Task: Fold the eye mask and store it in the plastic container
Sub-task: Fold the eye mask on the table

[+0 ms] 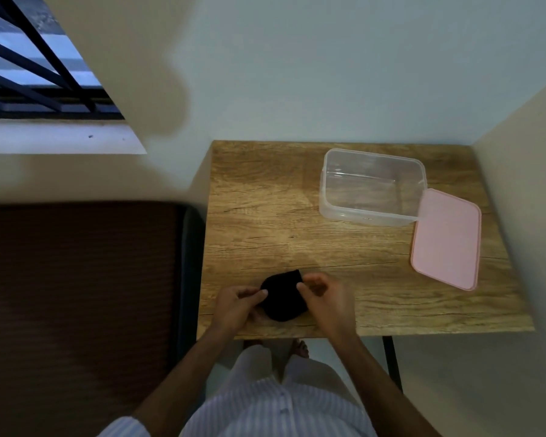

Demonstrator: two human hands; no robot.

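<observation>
Both hands (284,299) pinch the folded eye mask (282,294), long axis running near-to-far.

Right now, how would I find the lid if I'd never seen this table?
Look at the wooden table and go to its far right side, where a clear box sits open. The lid lies flat on the table against the box's right corner. It is the only pink thing there, and you can't see through it.
</observation>
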